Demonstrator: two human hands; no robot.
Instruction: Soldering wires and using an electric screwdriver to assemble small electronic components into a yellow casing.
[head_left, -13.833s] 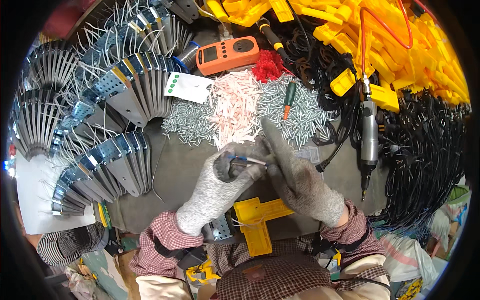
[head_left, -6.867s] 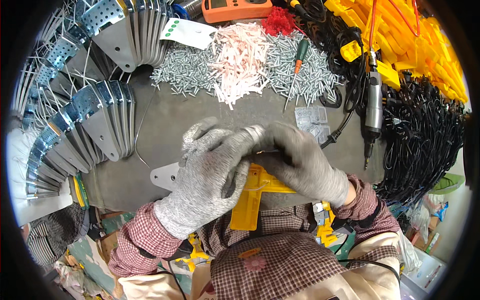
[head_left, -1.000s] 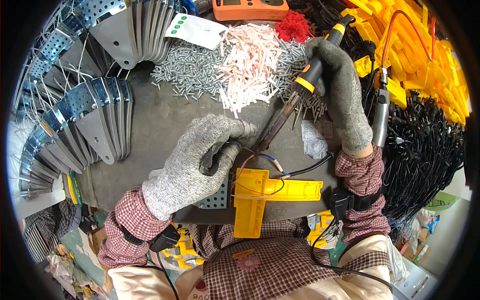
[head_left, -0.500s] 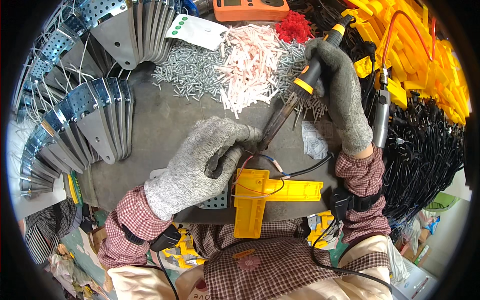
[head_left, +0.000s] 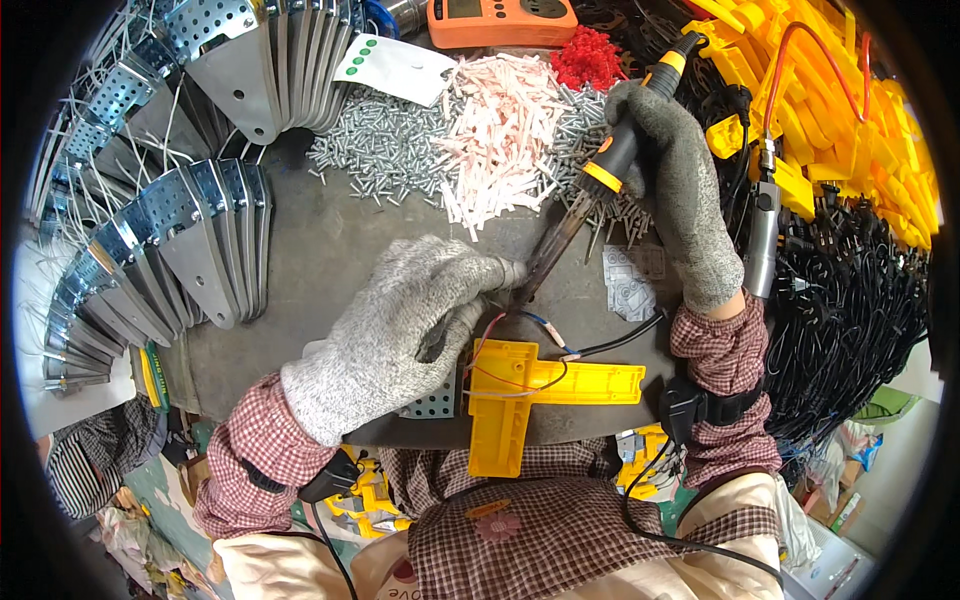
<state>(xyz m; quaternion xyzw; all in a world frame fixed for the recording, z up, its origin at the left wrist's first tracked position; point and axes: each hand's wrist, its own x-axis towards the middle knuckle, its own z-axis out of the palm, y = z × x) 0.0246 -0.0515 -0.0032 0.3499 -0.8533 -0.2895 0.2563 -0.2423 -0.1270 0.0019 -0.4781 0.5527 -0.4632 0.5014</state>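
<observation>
My right hand [head_left: 665, 150], in a grey glove, is wrapped round the black and yellow handle of a soldering iron [head_left: 610, 165]. The iron slants down and left, its dark shaft ending close to my left fingertips. My left hand [head_left: 400, 320], in a light grey glove, is closed in a pinch; what is between the fingers is hidden. Just below the fingertips, thin red and blue wires [head_left: 540, 322] meet by the iron's tip and join a black cable [head_left: 625, 335]. Under them lies a yellow T-shaped plastic housing half [head_left: 505, 400] at the table's near edge, with wires across it.
Screws [head_left: 385, 140], pale sleeves [head_left: 500, 125] and red small parts [head_left: 588, 58] lie in heaps beyond my hands. Metal plates [head_left: 200, 265] with wires stand at left. An orange meter [head_left: 500, 22] is at the back. Yellow housings [head_left: 820, 130] and black cables [head_left: 830, 330] fill the right.
Hardly anything differs. My left hand and forearm have shifted very slightly; the iron stays at nearly the same place by the left fingertips.
</observation>
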